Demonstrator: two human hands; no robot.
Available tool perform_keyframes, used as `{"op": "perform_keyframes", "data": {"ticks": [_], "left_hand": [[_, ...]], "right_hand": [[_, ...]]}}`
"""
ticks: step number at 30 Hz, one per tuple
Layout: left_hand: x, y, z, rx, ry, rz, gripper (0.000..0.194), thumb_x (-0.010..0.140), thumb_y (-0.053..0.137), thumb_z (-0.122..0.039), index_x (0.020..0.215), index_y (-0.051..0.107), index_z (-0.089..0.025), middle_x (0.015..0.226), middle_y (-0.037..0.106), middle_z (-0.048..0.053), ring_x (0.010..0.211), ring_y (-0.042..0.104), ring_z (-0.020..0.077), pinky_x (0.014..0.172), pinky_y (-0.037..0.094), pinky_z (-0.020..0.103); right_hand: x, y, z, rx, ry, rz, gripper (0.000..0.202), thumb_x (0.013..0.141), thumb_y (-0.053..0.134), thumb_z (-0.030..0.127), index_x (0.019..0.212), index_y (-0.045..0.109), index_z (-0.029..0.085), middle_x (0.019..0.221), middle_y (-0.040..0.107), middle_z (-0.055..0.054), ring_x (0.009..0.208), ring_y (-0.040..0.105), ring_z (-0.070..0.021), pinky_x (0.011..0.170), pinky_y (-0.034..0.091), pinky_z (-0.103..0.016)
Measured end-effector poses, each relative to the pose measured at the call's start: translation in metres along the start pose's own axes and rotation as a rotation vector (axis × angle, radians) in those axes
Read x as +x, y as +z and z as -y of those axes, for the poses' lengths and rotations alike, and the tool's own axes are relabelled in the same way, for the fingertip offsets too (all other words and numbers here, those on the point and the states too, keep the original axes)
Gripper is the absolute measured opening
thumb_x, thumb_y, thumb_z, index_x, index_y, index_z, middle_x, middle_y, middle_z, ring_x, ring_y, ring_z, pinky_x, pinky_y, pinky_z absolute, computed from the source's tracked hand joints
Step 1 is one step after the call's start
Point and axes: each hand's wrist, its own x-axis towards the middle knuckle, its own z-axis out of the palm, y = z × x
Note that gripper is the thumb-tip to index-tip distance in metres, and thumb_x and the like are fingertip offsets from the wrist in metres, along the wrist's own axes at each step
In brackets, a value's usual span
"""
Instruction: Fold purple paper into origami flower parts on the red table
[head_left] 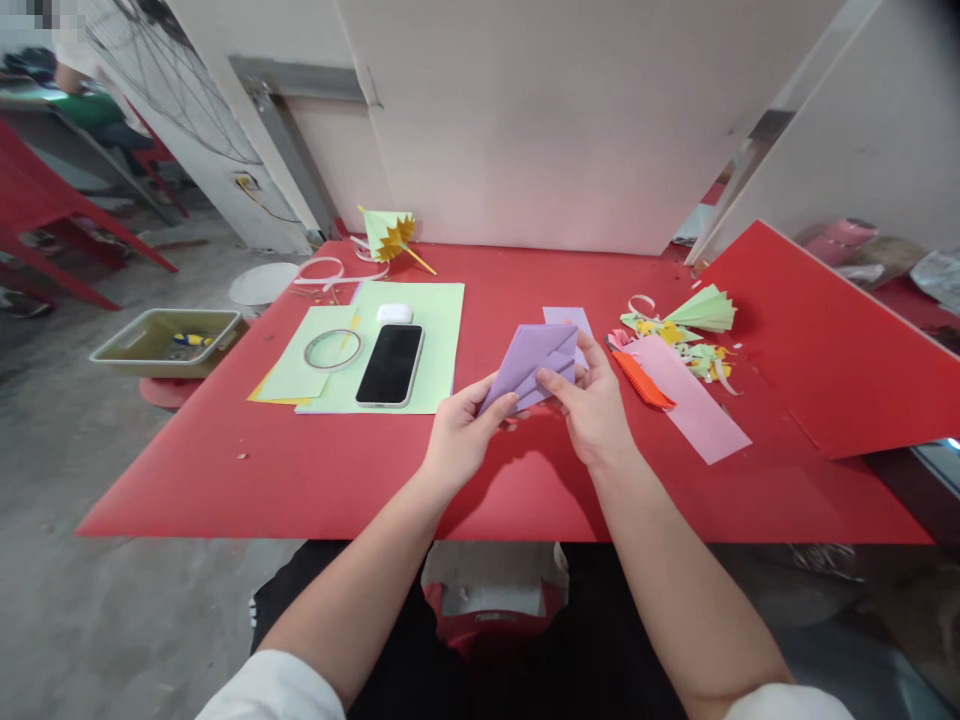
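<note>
A folded purple paper [529,360] is held up above the red table [345,480], with crease lines across its right part. My left hand [466,430] pinches its lower left corner between thumb and fingers. My right hand [592,405] grips the right edge, its thumb pressed on the front face. Behind it lies another light purple piece [568,318], partly covered. To the right rest an orange cutter [641,378] and a pink paper strip [694,405].
On the left are green sheets [442,345], a black phone [390,365], a white case [395,314] and a tape roll [332,349]. Paper scraps and a green fan [705,310] lie right, beside a raised red board [832,350]. A small paper umbrella [390,232] stands behind.
</note>
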Motion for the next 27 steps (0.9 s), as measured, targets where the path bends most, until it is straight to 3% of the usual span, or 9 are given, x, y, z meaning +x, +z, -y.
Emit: {"op": "perform_keyframes", "data": {"ticks": [5,15,27], "left_hand": [[-0.0002,0.0008,0.0014,-0.044,-0.016,-0.006,0.04,0.081,0.058,-0.036,0.115,0.059,-0.016,0.094,0.07,0.006,0.074,0.068,0.0169,0.062,0.054,0.025],[-0.0003,0.0023,0.0007,-0.087,-0.057,0.008,0.032,0.079,0.06,-0.036,0.102,0.064,-0.014,0.085,0.07,0.005,0.072,0.067,0.0164,0.062,0.054,0.026],[0.0003,0.0024,0.0032,-0.084,-0.033,-0.002,0.042,0.079,0.06,-0.035,0.116,0.059,-0.015,0.093,0.07,0.006,0.074,0.067,0.0165,0.064,0.054,0.026]], "right_hand": [[0.0004,-0.0004,-0.0022,-0.03,-0.026,-0.022,0.061,0.063,0.075,0.028,0.117,0.048,0.032,0.075,0.063,0.004,0.07,0.063,-0.0144,0.066,0.055,-0.032],[0.0005,-0.0006,-0.0033,-0.064,-0.031,-0.044,0.061,0.064,0.074,0.027,0.119,0.047,0.031,0.079,0.064,0.003,0.074,0.062,-0.0159,0.072,0.054,-0.036],[-0.0014,0.0013,0.0012,-0.038,0.02,-0.028,0.057,0.064,0.072,0.027,0.116,0.047,0.031,0.084,0.064,0.002,0.08,0.063,-0.0169,0.074,0.053,-0.035]]}}
